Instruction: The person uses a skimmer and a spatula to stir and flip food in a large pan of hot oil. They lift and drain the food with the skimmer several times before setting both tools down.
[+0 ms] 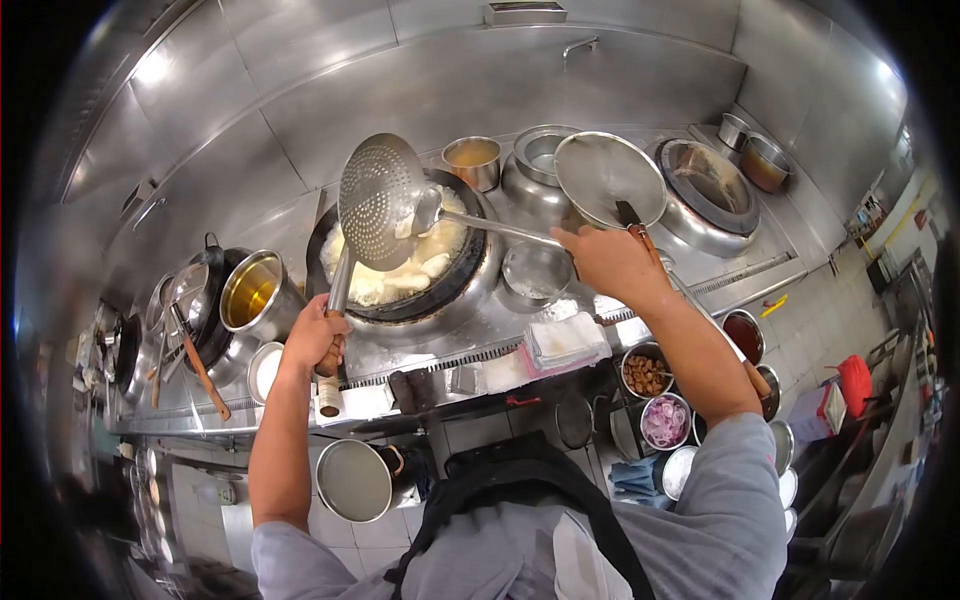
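My left hand [318, 335] is wrapped round the wooden-ended handle of a perforated skimmer [375, 195]. The skimmer's round, tilted disc is raised above the wok [478, 290]. Pale, foamy food [405, 285] bubbles in the wok, partly hidden behind the disc. In my right hand [612, 265] is the long metal handle of a ladle [500, 228], closed fingers round it. The ladle's bowl overlaps the right edge of the skimmer disc in this view, with a whitish bit showing beside it.
A pot of yellow oil [255, 290] stands left of the wok. Behind and right are a pot of broth [471, 155], a mesh strainer [600, 170] and a second burner [710, 190]. Folded cloths [565, 342] lie on the front edge. Bowls of sliced onion [665, 422] and brown pieces [645, 373] sit lower right.
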The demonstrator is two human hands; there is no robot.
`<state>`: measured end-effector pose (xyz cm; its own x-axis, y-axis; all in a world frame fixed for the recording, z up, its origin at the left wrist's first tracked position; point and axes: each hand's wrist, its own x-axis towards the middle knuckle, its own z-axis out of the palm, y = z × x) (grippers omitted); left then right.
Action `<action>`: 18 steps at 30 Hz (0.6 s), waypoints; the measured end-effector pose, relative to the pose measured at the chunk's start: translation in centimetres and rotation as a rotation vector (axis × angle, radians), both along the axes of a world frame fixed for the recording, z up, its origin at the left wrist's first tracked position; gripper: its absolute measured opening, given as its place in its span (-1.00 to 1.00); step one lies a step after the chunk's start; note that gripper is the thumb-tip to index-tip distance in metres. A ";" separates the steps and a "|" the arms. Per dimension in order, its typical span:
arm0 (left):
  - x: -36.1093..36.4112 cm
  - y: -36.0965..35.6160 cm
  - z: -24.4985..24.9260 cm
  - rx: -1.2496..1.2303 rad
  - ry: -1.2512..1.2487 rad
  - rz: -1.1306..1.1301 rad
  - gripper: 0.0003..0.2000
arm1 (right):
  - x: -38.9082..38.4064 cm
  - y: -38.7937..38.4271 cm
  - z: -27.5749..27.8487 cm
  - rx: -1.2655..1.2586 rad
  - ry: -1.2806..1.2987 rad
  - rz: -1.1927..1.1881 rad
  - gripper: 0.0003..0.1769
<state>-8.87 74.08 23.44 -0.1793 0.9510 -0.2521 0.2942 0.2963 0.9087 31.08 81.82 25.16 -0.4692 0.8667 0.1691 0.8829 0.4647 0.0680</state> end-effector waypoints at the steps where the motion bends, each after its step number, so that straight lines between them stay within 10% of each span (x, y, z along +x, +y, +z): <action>1: -0.2 0.0 -0.4 0.011 -0.060 0.016 -0.47 | 0.1 -0.2 -0.1 -0.022 -0.004 -0.008 -0.47; 18: 0.4 -1.0 -0.9 0.059 -0.083 0.010 -0.46 | 3.2 -0.7 3.0 0.051 0.016 -0.071 -0.48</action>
<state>-8.48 73.13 22.50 -0.1697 0.9629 -0.2099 0.2145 0.2440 0.9458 34.29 81.13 28.20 -0.4034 0.8879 0.2212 0.9148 0.3968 0.0757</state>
